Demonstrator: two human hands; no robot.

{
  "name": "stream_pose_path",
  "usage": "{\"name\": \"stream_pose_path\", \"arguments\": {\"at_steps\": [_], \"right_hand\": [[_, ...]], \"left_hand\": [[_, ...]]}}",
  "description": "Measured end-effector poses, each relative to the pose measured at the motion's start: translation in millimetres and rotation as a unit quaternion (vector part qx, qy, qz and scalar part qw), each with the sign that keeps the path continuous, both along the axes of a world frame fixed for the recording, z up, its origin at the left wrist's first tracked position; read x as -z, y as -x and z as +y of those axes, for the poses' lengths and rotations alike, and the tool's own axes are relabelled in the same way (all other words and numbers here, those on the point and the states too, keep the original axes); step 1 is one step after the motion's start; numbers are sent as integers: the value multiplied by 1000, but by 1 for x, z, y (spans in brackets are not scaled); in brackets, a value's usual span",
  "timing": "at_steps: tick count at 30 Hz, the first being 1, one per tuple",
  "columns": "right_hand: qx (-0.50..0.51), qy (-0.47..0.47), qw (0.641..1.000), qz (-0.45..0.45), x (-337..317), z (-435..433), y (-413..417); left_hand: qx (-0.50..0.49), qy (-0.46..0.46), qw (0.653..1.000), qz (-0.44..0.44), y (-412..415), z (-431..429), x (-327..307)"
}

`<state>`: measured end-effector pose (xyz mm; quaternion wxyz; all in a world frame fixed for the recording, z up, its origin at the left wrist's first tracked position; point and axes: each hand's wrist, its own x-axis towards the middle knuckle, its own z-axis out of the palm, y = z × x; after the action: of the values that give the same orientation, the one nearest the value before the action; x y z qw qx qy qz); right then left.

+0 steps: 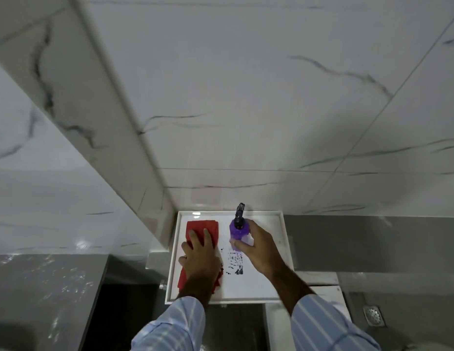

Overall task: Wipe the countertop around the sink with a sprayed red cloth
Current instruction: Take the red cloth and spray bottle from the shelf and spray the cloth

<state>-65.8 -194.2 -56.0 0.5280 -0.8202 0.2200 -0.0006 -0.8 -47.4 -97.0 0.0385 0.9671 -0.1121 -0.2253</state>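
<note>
Currently, left hand [200, 259] lies flat on the red cloth [201, 230]; right hand [258, 245] grips the spray bottle [237, 230]. Next: spray cloth.

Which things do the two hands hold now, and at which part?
The right hand grips the purple spray bottle around its body, below the black nozzle. The left hand lies flat on the red cloth, pressing its middle, not clearly grasping it.

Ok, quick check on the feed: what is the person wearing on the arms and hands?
Both hands are bare: no gloves, rings or watch visible on the left hand or the right hand. Each arm has a light blue long sleeve with white stripes, the left sleeve and the right sleeve pushed up the forearm.
</note>
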Motion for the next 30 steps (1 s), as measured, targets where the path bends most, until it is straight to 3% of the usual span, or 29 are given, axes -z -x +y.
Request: {"name": "stream_pose_path", "arguments": {"at_steps": [3, 5, 7, 8, 9, 12, 14, 17, 20, 24, 30], "right_hand": [[43, -48, 997, -38, -10, -3, -2], [79, -78, 992, -63, -22, -8, -2], [99, -99, 987, -77, -36, -13, -2], [100, -116, 985, -83, -44, -16, -1], [96, -138, 982, -87, -52, -18, -1], [42, -175, 979, -91, -76, -23, 3], [4, -206, 975, -88, -93, -23, 6], [-25, -229, 971, -59, -115, -20, 6], [-75, -237, 968, -11, -136, -17, 11], [-103, -253, 958, 84, -153, -10, 22], [-87, -257, 943, 192, -159, 11, 39]], "left_hand": [[-27, 45, 998, 21, -9, -4, -6], [-63, 133, 989, 23, -15, 1, -12], [-124, 265, 954, 57, -21, 10, -21], [-187, 364, 906, 111, -23, 15, -29], [-263, 460, 827, 188, -23, 20, -36], [-364, 614, 558, 423, -14, 41, -58], [-335, 657, 450, 503, -5, 49, -75], [-314, 709, 348, 527, 3, 45, -90], [-338, 749, 312, 476, 15, 42, -98], [-369, 748, 313, 454, 23, 41, -107], [-391, 748, 341, 414, 36, 39, -106]]}}
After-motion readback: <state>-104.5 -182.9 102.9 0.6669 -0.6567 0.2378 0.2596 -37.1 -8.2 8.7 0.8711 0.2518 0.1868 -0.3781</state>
